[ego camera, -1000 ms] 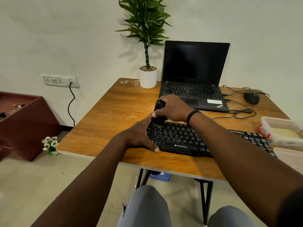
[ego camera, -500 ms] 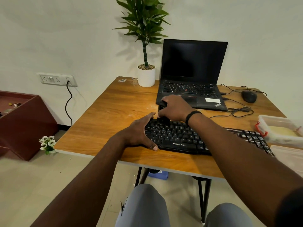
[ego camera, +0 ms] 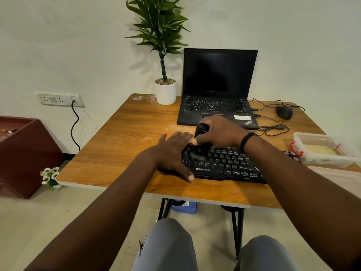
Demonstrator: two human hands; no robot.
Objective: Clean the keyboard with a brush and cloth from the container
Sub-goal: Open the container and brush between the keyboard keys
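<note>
Glossy wood-grain table point(ego camera: 125, 145), black plastic keyboard point(ego camera: 224, 163)

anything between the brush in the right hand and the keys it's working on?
Nothing visible. The right hand holds the brush at the keyboard left end; bristle contact is blurred. The left hand rests flat on the left edge, beside the brush.

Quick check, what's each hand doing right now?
Left hand: open, flat on the black keyboard's left end.
Right hand: closed around the black brush.

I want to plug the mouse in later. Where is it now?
In the head view the mouse sits at the table's far right corner, right of the laptop, with cables beside it.
</note>
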